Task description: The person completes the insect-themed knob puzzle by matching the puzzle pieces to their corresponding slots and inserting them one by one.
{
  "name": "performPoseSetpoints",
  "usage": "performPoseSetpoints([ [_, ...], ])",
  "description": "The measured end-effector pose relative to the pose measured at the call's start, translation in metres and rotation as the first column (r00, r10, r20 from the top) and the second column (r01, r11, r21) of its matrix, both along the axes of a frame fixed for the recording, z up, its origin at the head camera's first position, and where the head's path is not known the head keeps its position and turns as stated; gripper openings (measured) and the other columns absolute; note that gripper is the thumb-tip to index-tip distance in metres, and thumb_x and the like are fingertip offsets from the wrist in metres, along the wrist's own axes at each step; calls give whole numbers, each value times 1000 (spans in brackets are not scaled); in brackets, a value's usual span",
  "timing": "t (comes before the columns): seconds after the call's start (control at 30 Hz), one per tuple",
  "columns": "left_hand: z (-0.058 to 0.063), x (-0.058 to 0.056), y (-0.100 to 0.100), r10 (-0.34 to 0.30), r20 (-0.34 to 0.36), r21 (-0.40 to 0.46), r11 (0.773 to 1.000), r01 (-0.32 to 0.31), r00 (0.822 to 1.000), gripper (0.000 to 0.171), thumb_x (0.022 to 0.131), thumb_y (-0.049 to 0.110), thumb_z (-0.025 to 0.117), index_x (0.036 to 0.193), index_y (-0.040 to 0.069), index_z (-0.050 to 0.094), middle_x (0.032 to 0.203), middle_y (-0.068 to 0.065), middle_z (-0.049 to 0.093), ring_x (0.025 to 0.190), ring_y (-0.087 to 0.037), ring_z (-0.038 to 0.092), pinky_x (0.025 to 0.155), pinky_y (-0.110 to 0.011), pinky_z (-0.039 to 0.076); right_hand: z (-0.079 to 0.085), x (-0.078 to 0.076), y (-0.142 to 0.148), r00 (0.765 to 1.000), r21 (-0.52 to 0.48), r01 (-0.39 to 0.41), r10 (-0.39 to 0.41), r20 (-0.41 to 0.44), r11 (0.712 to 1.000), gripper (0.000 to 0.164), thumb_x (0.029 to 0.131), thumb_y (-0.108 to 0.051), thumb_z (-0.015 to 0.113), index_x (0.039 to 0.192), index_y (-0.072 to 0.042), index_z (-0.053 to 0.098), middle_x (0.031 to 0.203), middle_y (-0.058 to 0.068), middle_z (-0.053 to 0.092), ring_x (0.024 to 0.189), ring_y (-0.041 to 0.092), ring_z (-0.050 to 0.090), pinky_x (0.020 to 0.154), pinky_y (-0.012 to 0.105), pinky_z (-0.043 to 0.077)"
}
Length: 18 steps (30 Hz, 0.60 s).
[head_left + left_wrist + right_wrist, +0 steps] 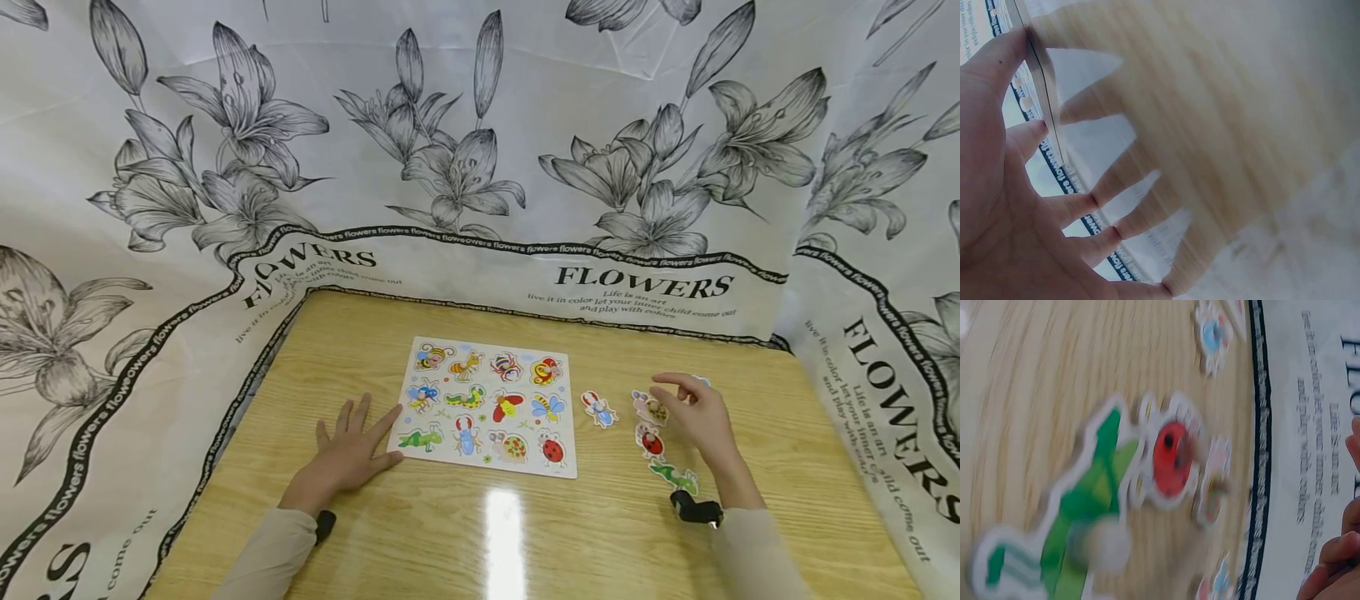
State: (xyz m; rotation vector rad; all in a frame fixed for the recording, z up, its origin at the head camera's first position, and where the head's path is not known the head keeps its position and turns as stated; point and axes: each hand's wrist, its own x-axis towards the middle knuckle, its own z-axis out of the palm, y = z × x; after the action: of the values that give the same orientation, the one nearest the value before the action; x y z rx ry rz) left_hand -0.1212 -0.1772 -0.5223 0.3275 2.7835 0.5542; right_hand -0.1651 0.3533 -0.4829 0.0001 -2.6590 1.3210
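Note:
A puzzle board (495,421) printed with rows of insects lies flat on the table. My left hand (348,450) rests on the wood with fingers spread, its thumb and index fingertip at the board's left edge; in the left wrist view the thumb meets that edge. Over the loose pieces on the right hovers my right hand (699,417), fingers loosely bent, nothing visible between them. Below it are a snail piece (651,407), a ladybug piece (649,442) and a green grasshopper piece (1094,487) with a knob. A blue stag beetle piece (599,410) lies nearer the board.
Another piece, blue and red in the right wrist view (1221,578), is partly hidden behind the right hand in the head view. A white flower-print cloth (465,167) surrounds the wooden table (420,533) at the back and sides.

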Motion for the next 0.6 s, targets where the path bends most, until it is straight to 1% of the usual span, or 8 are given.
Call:
performPoseSetpoints([
  [0.03, -1, 0, 0, -1, 1, -6, 1000, 1, 1000, 74, 97, 55, 59, 160, 28, 30, 164, -24, 6, 147, -52, 1, 100, -83, 1, -1, 1, 6, 1000, -14, 22, -22, 1, 1000, 38, 96, -26, 71, 121, 2, 68, 83, 5, 42, 65, 16, 33, 52, 29, 32],
  [0.1, -3, -1, -1, -2, 3, -6, 1000, 2, 1000, 75, 96, 56, 58, 160, 29, 29, 164, -24, 6, 147, -52, 0, 100, -83, 1, -3, 2, 18, 997, -23, 76, -75, 8, 997, 39, 95, -27, 72, 120, 3, 68, 82, 3, 43, 65, 15, 40, 51, 27, 34],
  [0.13, -4, -1, -1, -3, 4, -8, 1000, 3, 1000, 75, 96, 57, 58, 160, 29, 29, 164, -24, 5, 147, -52, 0, 100, -83, 1, -4, 3, 24, 995, -24, 100, -100, 15, 995, 39, 95, -28, 72, 120, 2, 68, 81, 3, 43, 64, 14, 41, 51, 26, 34],
  [0.27, -5, -2, -2, -4, 5, -4, 1000, 4, 1000, 76, 96, 57, 58, 160, 29, 29, 164, -24, 5, 147, -52, 0, 100, -83, 0, -8, 4, 43, 980, -20, 193, -191, 62, 981, 41, 94, -33, 73, 122, -3, 69, 83, 2, 42, 59, 12, 39, 46, 26, 33],
  [0.33, -5, -2, -2, -3, 6, -4, 1000, 3, 1000, 76, 96, 58, 58, 160, 29, 29, 164, -24, 5, 147, -52, 0, 100, -83, 0, -10, 5, 51, 970, -21, 231, -228, 82, 973, 41, 94, -35, 72, 122, -5, 70, 84, 2, 43, 59, 13, 34, 46, 27, 33],
  [0.43, -5, -2, -2, -4, 6, -5, 1000, 4, 1000, 76, 96, 58, 58, 160, 29, 29, 164, -24, 5, 147, -52, 1, 100, -83, 1, -15, 5, 63, 952, -14, 289, -286, 113, 957, 43, 94, -37, 72, 124, -6, 69, 82, 2, 44, 61, 13, 39, 48, 25, 38],
  [0.6, -3, -1, -2, -6, 6, 1, 1000, 6, 1000, 75, 96, 56, 58, 160, 28, 29, 164, -24, 6, 147, -52, 1, 100, -83, 1, -24, 6, 78, 909, -6, 383, -375, 180, 924, 46, 94, -36, 72, 125, -3, 67, 76, 1, 46, 62, 14, 42, 49, 26, 37],
])
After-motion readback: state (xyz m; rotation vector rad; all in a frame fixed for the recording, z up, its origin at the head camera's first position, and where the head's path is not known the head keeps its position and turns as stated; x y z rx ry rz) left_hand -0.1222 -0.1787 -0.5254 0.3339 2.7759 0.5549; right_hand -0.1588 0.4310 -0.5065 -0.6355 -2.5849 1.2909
